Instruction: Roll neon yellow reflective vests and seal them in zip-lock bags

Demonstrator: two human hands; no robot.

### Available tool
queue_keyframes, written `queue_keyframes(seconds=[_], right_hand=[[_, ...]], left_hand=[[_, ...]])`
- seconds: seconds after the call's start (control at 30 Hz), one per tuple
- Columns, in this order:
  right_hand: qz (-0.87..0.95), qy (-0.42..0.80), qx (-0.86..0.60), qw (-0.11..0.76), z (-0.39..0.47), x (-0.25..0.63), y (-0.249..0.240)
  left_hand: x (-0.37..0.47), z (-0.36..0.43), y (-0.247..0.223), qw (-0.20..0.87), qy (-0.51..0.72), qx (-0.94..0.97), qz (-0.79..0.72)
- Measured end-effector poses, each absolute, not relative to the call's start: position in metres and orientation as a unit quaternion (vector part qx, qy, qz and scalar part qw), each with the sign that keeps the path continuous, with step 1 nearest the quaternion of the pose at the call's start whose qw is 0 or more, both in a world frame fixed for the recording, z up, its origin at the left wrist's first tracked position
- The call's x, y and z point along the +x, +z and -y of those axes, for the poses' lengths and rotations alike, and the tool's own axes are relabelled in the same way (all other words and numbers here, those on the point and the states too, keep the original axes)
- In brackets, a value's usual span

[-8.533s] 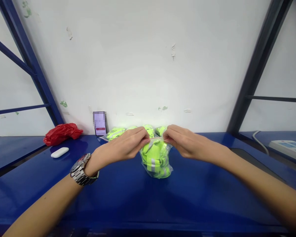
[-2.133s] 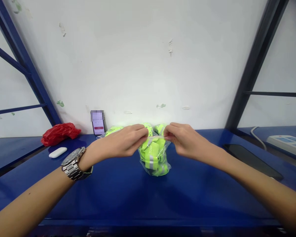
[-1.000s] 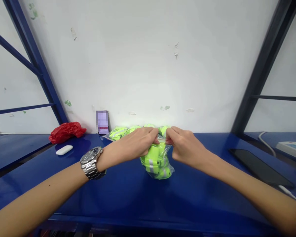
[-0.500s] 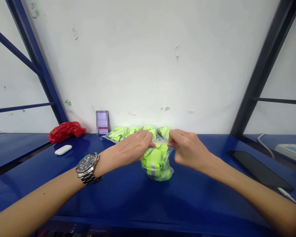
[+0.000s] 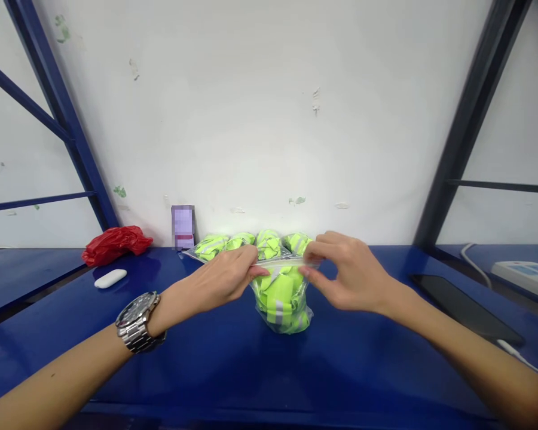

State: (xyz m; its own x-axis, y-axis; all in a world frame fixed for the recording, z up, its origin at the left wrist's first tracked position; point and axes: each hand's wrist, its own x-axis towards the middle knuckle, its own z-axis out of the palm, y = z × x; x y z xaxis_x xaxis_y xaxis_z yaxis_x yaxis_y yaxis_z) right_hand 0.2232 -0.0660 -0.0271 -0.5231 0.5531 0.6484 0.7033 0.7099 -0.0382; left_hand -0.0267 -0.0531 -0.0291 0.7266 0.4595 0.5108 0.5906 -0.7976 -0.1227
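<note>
A clear zip bag packed with folded neon-yellow fabric with grey reflective strips stands upright on the blue tabletop. My left hand, with a steel watch on its wrist, pinches the left end of the bag's top strip, thumb in front. At the right end, my right hand has the strip between thumb and fingertips; the fingertips are slightly blurred. The strip runs nearly straight from one hand to the other. Several similar filled bags lie in a row behind, partly hidden by my hands.
A red plastic bag and a white earbud case lie at the left. A phone leans on the white wall. At the right are a black phone with a cable and a white power strip. Blue posts flank the table.
My left hand has slid left along the bag's top, showing more of the strip. My right hand has loosened from a fist-like grip, with its thumb lower. The camera view has shifted slightly.
</note>
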Motion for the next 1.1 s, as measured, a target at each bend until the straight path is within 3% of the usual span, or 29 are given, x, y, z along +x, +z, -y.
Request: queue_keyframes(seconds=[0.07, 0.23, 0.3, 0.37, 0.5, 0.6, 0.63, 0.73, 0.77, 0.93, 1.1], right_hand=[[0.871, -0.100, -0.364, 0.315, 0.073, 0.218, -0.023], [0.927, 0.008, -0.323, 0.189, 0.077, 0.211, -0.016], [0.921, 0.027, -0.341, 0.189, 0.067, 0.220, -0.011], [0.893, 0.004, -0.372, 0.252, 0.049, 0.236, -0.008], [0.769, -0.152, -0.425, 0.452, -0.005, 0.275, -0.024], [0.729, -0.205, -0.423, 0.498, -0.043, 0.305, -0.064], [0.732, -0.193, -0.442, 0.481, -0.053, 0.315, -0.080], [0.828, -0.088, -0.468, 0.294, -0.070, 0.341, -0.119], [0.836, -0.062, -0.473, 0.270, -0.072, 0.347, -0.126], [0.834, -0.053, -0.497, 0.235, -0.071, 0.357, -0.128], [0.815, -0.109, -0.528, 0.215, -0.066, 0.349, -0.123]], left_hand=[[-0.025, 0.054, -0.032, 0.129, -0.259, -0.919, 0.269], [-0.024, 0.056, -0.037, 0.113, -0.326, -0.920, 0.187], [-0.029, 0.051, -0.039, 0.118, -0.338, -0.913, 0.197], [-0.039, 0.041, -0.042, 0.130, -0.327, -0.902, 0.249], [-0.072, 0.012, -0.056, 0.180, -0.267, -0.866, 0.383], [-0.099, -0.011, -0.068, 0.222, -0.233, -0.836, 0.444], [-0.108, -0.016, -0.072, 0.236, -0.219, -0.828, 0.459], [-0.127, -0.027, -0.081, 0.257, -0.142, -0.814, 0.500], [-0.132, -0.028, -0.084, 0.258, -0.114, -0.811, 0.512], [-0.144, -0.026, -0.090, 0.247, -0.042, -0.812, 0.527], [-0.148, -0.029, -0.091, 0.216, -0.098, -0.824, 0.515]])
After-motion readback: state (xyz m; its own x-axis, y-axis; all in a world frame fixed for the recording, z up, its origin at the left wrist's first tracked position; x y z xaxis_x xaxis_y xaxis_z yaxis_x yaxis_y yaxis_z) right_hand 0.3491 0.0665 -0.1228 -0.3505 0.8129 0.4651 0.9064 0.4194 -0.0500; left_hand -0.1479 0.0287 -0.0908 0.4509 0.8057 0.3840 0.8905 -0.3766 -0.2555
